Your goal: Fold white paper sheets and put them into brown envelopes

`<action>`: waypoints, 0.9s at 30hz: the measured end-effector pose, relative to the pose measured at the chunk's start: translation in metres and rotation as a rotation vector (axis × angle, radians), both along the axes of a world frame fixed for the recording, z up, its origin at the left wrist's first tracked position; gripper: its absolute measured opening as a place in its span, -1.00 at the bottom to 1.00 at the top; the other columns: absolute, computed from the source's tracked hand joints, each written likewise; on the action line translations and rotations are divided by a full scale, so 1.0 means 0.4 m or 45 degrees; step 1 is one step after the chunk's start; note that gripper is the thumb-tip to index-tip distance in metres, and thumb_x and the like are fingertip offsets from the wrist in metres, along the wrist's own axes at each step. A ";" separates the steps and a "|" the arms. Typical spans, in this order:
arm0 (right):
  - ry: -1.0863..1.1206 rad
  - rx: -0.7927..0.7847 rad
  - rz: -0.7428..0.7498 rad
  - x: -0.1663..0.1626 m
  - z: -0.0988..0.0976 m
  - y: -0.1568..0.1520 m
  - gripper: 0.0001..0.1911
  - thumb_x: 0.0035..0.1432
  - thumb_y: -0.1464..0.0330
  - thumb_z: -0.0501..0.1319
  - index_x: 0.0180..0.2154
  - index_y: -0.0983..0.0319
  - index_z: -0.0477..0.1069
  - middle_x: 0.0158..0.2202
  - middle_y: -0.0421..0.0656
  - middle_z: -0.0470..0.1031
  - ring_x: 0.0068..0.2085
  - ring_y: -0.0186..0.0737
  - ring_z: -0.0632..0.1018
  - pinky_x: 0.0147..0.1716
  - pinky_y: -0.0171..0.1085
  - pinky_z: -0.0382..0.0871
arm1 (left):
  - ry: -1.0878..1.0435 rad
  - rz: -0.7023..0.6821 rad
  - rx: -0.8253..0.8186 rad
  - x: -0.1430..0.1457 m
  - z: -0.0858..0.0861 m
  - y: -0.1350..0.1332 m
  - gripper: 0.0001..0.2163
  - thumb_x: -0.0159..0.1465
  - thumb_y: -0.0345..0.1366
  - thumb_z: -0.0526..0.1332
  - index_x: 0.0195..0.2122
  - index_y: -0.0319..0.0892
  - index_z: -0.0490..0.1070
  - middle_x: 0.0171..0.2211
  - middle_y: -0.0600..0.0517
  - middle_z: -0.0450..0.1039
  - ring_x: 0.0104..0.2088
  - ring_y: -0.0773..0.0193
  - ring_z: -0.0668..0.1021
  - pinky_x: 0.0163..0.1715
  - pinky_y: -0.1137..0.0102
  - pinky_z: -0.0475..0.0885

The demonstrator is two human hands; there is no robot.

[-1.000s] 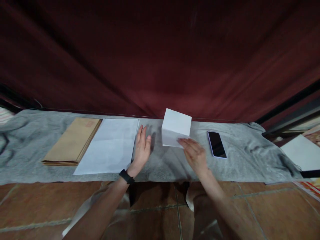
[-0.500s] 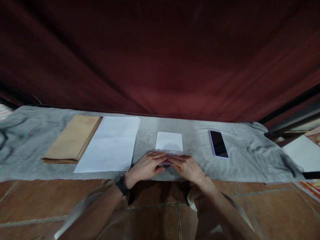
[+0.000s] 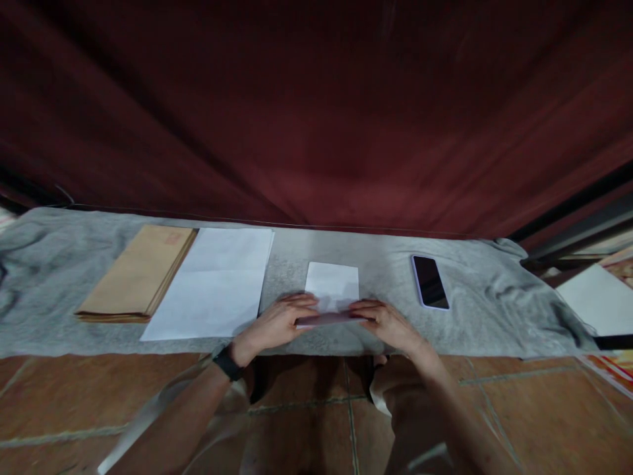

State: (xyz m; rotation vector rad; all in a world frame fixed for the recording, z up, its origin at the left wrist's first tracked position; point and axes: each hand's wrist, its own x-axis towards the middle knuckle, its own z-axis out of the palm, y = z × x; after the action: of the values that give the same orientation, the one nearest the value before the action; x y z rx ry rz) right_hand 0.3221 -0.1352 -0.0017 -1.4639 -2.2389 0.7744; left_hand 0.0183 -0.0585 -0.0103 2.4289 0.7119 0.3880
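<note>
A small white sheet of paper (image 3: 332,282) lies on the grey cloth in front of me, its near edge turned up in a fold that looks pinkish in shadow. My left hand (image 3: 279,321) grips the left end of that folded edge, thumb below and fingers on top. At the right end my right hand (image 3: 386,323) pinches the same edge with bent fingers. The middle of the fold shows between the two hands. A dark watch (image 3: 228,363) sits on my left wrist.
Left of my hand lies a stack of large white paper (image 3: 215,280), with brown envelopes (image 3: 138,274) beside it. A phone (image 3: 430,282) rests to the right. Grey cloth (image 3: 494,310) covers the narrow surface. Dark red fabric (image 3: 316,132) hangs behind; tiled floor (image 3: 74,396) shows below.
My hands have moved apart from the middle of the paper to the two ends of its near edge. The folded edge between them is now raised and visible.
</note>
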 end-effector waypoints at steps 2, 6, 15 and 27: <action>0.063 -0.039 -0.039 0.005 -0.007 0.008 -0.73 0.35 0.35 0.14 -0.09 0.13 0.62 -0.03 -0.17 0.65 -0.01 -0.17 0.61 0.00 -0.23 0.48 | -0.047 0.053 -0.097 -0.003 -0.002 0.014 -0.76 0.33 -0.18 0.24 -0.04 -0.07 0.61 0.11 -0.06 0.55 0.15 0.12 0.54 0.22 0.20 0.37; 0.086 -0.129 -0.172 0.007 -0.025 0.020 -0.61 0.36 0.21 0.12 -0.39 0.24 0.59 -0.37 -0.13 0.61 -0.36 -0.22 0.57 -0.36 -0.30 0.37 | -0.094 0.268 -0.452 0.002 -0.011 0.029 -0.65 0.30 -0.10 0.20 -0.03 -0.19 0.60 -0.04 -0.07 0.63 -0.08 0.09 0.62 -0.03 0.28 0.49; 0.224 -0.253 -0.487 -0.007 -0.062 0.054 -0.57 0.30 0.11 0.04 -0.46 0.21 0.46 -0.53 -0.25 0.41 -0.44 -0.27 0.41 -0.42 -0.31 0.21 | -0.214 0.720 -0.711 0.046 -0.031 0.038 -0.65 0.17 -0.04 0.23 -0.28 -0.25 0.60 -0.39 0.03 0.59 -0.39 0.22 0.52 -0.38 0.41 0.34; -0.157 -0.199 -0.843 -0.070 -0.058 0.064 -0.66 0.36 0.22 0.07 -0.32 0.21 0.55 -0.34 -0.10 0.62 -0.29 -0.19 0.58 -0.32 -0.31 0.29 | 0.433 0.979 -0.122 0.128 0.021 0.026 -0.74 0.40 -0.17 0.09 -0.23 -0.13 0.54 -0.31 -0.03 0.61 -0.30 0.19 0.59 -0.40 0.41 0.25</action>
State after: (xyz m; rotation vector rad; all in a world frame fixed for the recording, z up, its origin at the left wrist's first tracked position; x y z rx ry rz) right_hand 0.2942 -0.1096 -0.0248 -2.1996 -1.6106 0.6523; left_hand 0.0693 -0.0482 -0.0020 2.0621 1.7730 0.2149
